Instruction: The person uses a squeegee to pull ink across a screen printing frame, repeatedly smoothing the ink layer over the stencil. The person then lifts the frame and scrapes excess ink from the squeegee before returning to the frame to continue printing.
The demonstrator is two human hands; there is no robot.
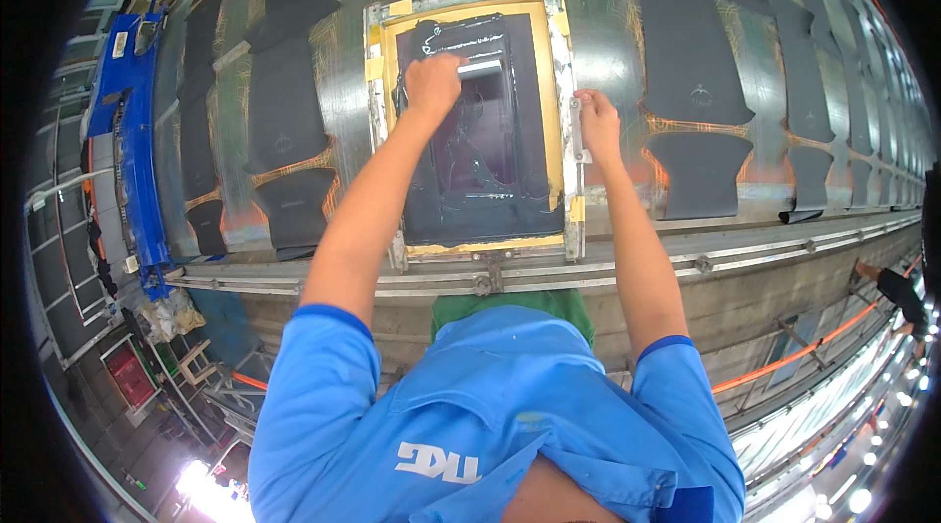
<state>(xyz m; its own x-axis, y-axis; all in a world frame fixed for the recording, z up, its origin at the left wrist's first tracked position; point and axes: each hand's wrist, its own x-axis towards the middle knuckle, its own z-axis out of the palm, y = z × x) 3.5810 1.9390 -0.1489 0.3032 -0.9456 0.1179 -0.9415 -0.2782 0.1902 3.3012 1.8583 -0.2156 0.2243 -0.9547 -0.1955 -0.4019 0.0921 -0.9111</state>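
A screen-printing frame (570, 170) with metal sides and yellow tape lies on the long table before me. Dark wet ink (461, 31) is streaked and beaded along the far end of its mesh, and a glossy, darker rectangle (480, 131) shows in the middle. My left hand (434, 87) is closed at the far left of the mesh. From its fingers a squeegee (480, 69), showing as a pale straight bar, extends rightward; the handle is mostly hidden. My right hand (599, 121) grips the frame's right side, thumb and fingers closed on the metal edge.
Dark cut fabric pieces (696, 43) lie in rows on the table (338, 72) on both sides. A metal rail (647, 268) runs along the near edge. To the left stands a blue metal part (145, 160). Another person's arm (872, 273) shows at the far right.
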